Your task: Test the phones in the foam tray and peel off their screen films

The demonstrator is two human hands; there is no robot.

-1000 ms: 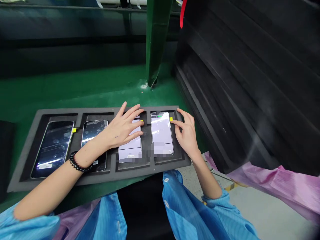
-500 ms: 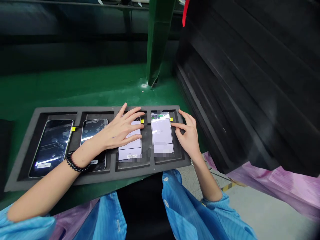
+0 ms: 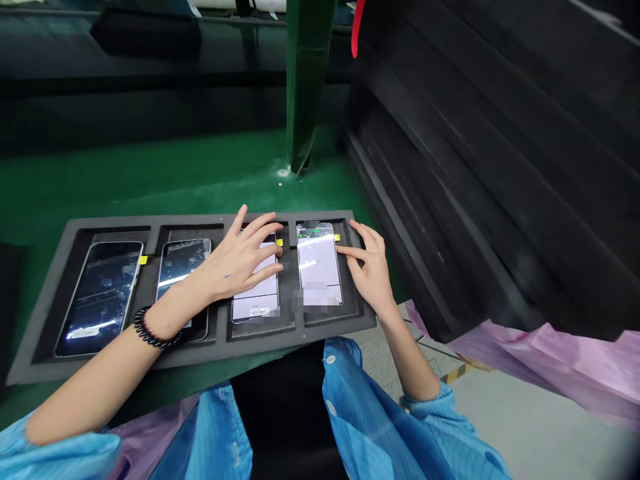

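A black foam tray [image 3: 115, 223] with a row of compartments lies before me, a phone in each. My left hand [image 3: 245, 260] is spread open over the third phone [image 3: 255, 303], whose screen is lit, and covers part of it. My left forearm crosses above the second phone [image 3: 183, 257], which is dark. At the right end, my right hand [image 3: 371, 270] has its fingers apart; the index fingertip is at the right edge of the lit fourth phone [image 3: 320, 267]. The leftmost phone [image 3: 103, 293] has a dark screen with a white label. Yellow tabs stick out beside several phones.
The tray sits on a green table [image 3: 200, 180]. A green post [image 3: 307, 87] rises behind it. To the right leans a stack of black foam trays [image 3: 480, 153], with pink-purple cloth [image 3: 545, 367] below it. A red strip [image 3: 357, 30] hangs near the stack's top.
The whole view has shifted slightly, so the tray and hands appear a little further left. Both hands keep nearly the same pose over the same phones.
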